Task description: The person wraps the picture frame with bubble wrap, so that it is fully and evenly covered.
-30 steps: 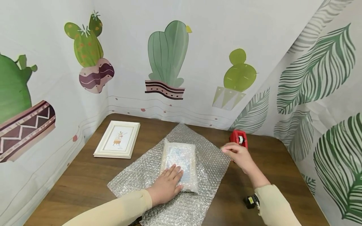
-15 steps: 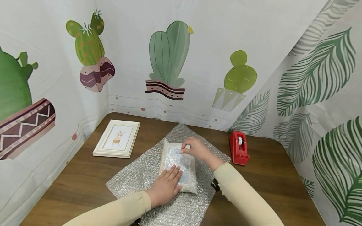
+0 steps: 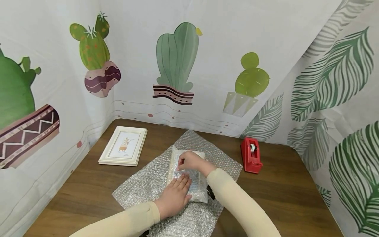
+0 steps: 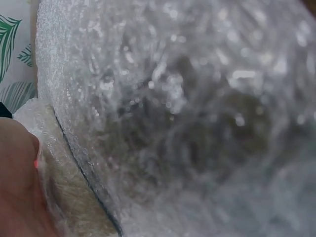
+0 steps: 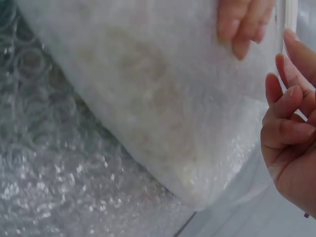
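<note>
Head view: packet [image 3: 195, 182], bubble-wrapped, lies flat on an unfolded sheet [image 3: 145, 187] of bubble wrap, roughly mid-table. A pale bluish area shows through its wrapping. Left hand [image 3: 174, 198] rests on the packet's near part, fingers extended, grasping nothing. Right hand [image 3: 192, 162] is over the packet's far part, fingers bent, thumb and forefinger brought together; cannot tell whether anything is pinched between them, nor whether they touch the packet. Both sleeves [image 3: 245, 200] are cream. Picture frame [image 3: 122, 146], white, lies on the table [image 3: 284, 184] left of the sheet; red tape dispenser [image 3: 251, 155] stands to the right, near the sheet's corner. Wall cloth [image 3: 213, 65] behind bears printed cacti and leaves.

Left wrist view: sheet fills most of the field, glossy and blurred. Packet's side shows at lower left, with part of the left hand next to it, fingertips out of view.

Right wrist view: packet's corner points downward, sheet's bubbles alongside. Left fingertips lie on the packet at top; right hand at the right edge, fingers bent, hold unclear.
</note>
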`<state>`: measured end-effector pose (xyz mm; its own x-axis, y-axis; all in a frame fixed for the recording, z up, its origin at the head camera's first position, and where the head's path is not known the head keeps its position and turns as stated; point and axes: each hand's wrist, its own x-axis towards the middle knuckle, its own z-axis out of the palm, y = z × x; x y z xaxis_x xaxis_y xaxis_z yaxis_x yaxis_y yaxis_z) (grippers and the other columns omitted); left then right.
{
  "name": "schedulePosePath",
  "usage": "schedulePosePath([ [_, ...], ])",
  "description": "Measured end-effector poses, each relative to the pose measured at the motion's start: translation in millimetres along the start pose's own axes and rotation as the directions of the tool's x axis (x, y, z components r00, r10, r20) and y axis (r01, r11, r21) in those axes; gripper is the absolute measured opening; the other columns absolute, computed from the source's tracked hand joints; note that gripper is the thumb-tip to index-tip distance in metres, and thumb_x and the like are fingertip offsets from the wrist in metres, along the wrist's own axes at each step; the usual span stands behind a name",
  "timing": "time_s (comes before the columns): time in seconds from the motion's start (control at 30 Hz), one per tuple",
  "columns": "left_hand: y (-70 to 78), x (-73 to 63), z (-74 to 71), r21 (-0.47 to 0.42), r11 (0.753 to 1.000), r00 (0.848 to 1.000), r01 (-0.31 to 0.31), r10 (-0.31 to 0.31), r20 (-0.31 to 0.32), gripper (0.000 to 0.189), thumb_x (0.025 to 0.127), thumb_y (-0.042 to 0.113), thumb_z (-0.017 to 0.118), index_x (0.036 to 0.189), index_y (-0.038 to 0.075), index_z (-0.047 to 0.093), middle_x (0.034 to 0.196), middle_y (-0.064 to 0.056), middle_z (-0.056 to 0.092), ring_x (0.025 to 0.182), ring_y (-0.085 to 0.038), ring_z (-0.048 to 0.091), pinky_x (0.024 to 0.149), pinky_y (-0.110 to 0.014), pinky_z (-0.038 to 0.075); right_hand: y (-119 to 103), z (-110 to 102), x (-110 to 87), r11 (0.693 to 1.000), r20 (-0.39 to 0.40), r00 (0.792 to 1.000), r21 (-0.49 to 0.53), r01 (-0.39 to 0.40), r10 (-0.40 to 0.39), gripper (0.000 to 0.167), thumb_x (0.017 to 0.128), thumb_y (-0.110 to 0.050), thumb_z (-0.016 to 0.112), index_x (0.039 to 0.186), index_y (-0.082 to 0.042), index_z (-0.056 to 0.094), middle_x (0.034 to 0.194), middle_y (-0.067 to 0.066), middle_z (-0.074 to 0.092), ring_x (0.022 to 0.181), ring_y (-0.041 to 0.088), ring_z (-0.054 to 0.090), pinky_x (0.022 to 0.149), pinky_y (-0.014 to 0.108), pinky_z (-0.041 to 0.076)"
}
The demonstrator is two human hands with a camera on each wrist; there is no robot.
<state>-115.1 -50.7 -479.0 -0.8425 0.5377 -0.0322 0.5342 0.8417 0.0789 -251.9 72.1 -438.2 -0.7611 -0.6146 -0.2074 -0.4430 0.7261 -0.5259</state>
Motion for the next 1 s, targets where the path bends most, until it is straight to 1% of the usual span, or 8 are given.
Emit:
schedulePosePath([
  [0.17, 0.2, 0.3, 0.9, 0.053, 0.998, 0.999, -0.026, 0.029, -0.042, 0.055, 0.109, 0.04, 0.042, 0.152, 0.006, 0.048, 0.161, -0.013, 0.046, 0.15, -0.028, 0.044, 0.119, -0.043, 0.044, 4, 7, 2.8, 1.0, 0.009, 1.0, 0.018, -0.017, 0.017, 0.017, 0.087, -0.019, 0.082, 0.079, -0.01, 0.07, 0.077, -0.001, 0.062, 0.069, 0.009, 0.047, 0.063, 0.02, 0.042],
  [0.33, -4.3, 2.2, 3.0, 0.133, 0.987, 0.991, -0.086, 0.099, -0.094, 0.054, 0.109, 0.041, 0.042, 0.148, 0.006, 0.052, 0.154, -0.012, 0.053, 0.145, -0.027, 0.049, 0.118, -0.041, 0.045, 6, 10, 2.6, 1.0, 0.014, 1.0, -0.001, -0.018, 0.018, 0.019, 0.087, -0.019, 0.082, 0.077, -0.012, 0.068, 0.077, -0.003, 0.059, 0.07, 0.009, 0.047, 0.064, 0.021, 0.041],
  [0.4, -7.7, 3.7, 3.6, 0.16, 0.981, 0.987, -0.106, 0.124, -0.103, 0.054, 0.109, 0.043, 0.042, 0.148, 0.007, 0.053, 0.152, -0.01, 0.054, 0.144, -0.025, 0.049, 0.118, -0.042, 0.044, 7, 10, 2.9, 1.0, 0.008, 1.0, -0.009, -0.011, 0.011, 0.018, 0.087, -0.018, 0.081, 0.076, -0.012, 0.067, 0.077, -0.003, 0.059, 0.07, 0.009, 0.047, 0.064, 0.021, 0.041],
  [0.47, -11.2, 5.0, 3.7, 0.157, 0.981, 0.986, -0.117, 0.134, -0.099, 0.054, 0.109, 0.044, 0.042, 0.148, 0.009, 0.052, 0.15, -0.007, 0.053, 0.144, -0.024, 0.048, 0.119, -0.047, 0.042, 7, 12, 3.7, 1.0, 0.001, 1.0, -0.012, 0.002, -0.002, 0.018, 0.087, -0.018, 0.081, 0.076, -0.013, 0.067, 0.076, -0.002, 0.059, 0.07, 0.009, 0.047, 0.064, 0.021, 0.041],
  [0.63, -18.5, 8.2, 4.2, 0.021, 0.994, 0.993, -0.112, 0.112, -0.041, 0.056, 0.108, 0.048, 0.04, 0.151, 0.012, 0.047, 0.152, -0.005, 0.049, 0.148, -0.024, 0.041, 0.115, -0.069, 0.038, 9, 15, 4.9, 1.0, -0.019, 1.0, -0.016, 0.019, -0.019, 0.02, 0.087, -0.021, 0.082, 0.075, -0.014, 0.067, 0.077, -0.003, 0.058, 0.069, 0.009, 0.047, 0.065, 0.022, 0.041],
  [0.7, -20.8, 9.8, 5.7, -0.036, 0.994, 0.994, -0.104, 0.103, -0.021, 0.057, 0.108, 0.049, 0.04, 0.152, 0.013, 0.045, 0.153, -0.005, 0.047, 0.15, -0.025, 0.039, 0.113, -0.074, 0.035, 10, 16, 4.8, 1.0, -0.031, 0.999, -0.024, 0.02, -0.021, 0.022, 0.086, -0.022, 0.083, 0.075, -0.015, 0.066, 0.078, -0.003, 0.057, 0.069, 0.009, 0.047, 0.065, 0.022, 0.041],
  [0.87, -24.4, 11.2, 9.1, -0.11, 0.99, 0.997, -0.083, 0.083, -0.008, 0.055, 0.107, 0.049, 0.042, 0.152, 0.016, 0.045, 0.155, -0.004, 0.046, 0.151, -0.024, 0.036, 0.115, -0.076, 0.029, 10, 17, 2.9, 0.998, -0.056, 0.998, -0.063, 0.021, -0.025, 0.024, 0.088, -0.026, 0.082, 0.075, -0.015, 0.065, 0.078, -0.002, 0.058, 0.068, 0.009, 0.047, 0.064, 0.023, 0.041],
  [1.0, -23.9, 9.9, 7.2, -0.135, 0.988, 0.997, -0.077, 0.077, -0.006, 0.056, 0.107, 0.048, 0.043, 0.152, 0.014, 0.045, 0.158, -0.005, 0.044, 0.152, -0.025, 0.036, 0.115, -0.076, 0.028, 12, 16, -2.1, 0.989, -0.093, 0.995, -0.14, -0.045, 0.032, 0.034, 0.086, -0.038, 0.083, 0.072, -0.017, 0.06, 0.07, -0.006, 0.056, 0.061, 0.008, 0.044, 0.058, 0.021, 0.038],
])
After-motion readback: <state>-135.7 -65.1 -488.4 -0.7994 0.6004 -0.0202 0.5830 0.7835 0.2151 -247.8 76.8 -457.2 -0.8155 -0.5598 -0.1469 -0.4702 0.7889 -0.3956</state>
